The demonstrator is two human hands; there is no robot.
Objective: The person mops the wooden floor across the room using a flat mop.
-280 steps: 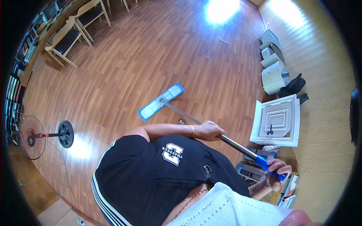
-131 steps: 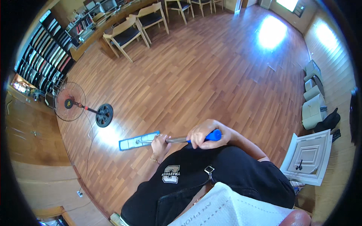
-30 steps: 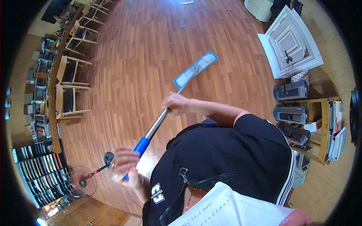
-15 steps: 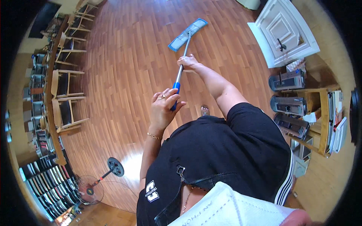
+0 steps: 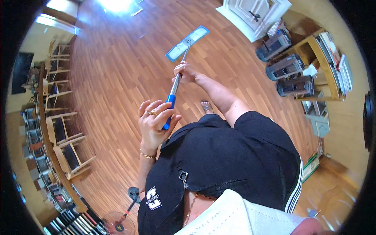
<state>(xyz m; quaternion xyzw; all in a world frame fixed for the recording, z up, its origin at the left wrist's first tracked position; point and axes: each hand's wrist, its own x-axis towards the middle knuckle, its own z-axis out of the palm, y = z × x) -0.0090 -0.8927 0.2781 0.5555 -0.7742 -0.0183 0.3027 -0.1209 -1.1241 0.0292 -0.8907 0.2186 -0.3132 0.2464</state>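
A flat mop with a blue-edged rectangular pad lies against the wooden floor ahead of me. Its silver pole slants back toward my body and ends in a blue grip. My right hand is closed round the pole partway down, with that arm stretched forward. Nearer to me, my left hand holds the blue grip, its fingers curled about it. A ring and a gold bracelet show on that hand and wrist. One sandalled foot stands on the floor to the right of the pole.
Wooden chairs line a long counter on the left. A standing fan is at lower left. At the right are a white cabinet, several dark clear-fronted units and a wooden shelf. Bright light reflects off the far floor.
My view has turned, so the cabinet and right-hand shelf shift up and left and the fan moves lower. Both hands still hold the mop, now slightly further left in view.
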